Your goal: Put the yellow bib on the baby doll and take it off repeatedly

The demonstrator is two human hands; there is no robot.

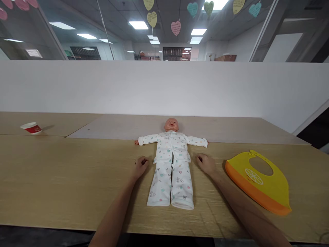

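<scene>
A baby doll (171, 125) lies on its back on the table, arms spread wide, its head toward the wall. It wears a white printed top (164, 147) and matching trousers (160, 185); no feet show at the trouser hems. My left hand (141, 166) rests on the table just left of the doll's hip, fingers curled closed with nothing seen in them. On the other side, my right hand (206, 164) also lies closed on the table, a little apart from the doll. Right of that forearm is a yellow and orange bib (259, 181) with a white citrus slice print.
A red and white paper cup (32, 128) lies tipped at the far left of the wooden table (64, 181). Behind a grey-topped strip stands a white low wall (164, 89) with glass above it. Heart-shaped notes (176, 28) hang on the glass.
</scene>
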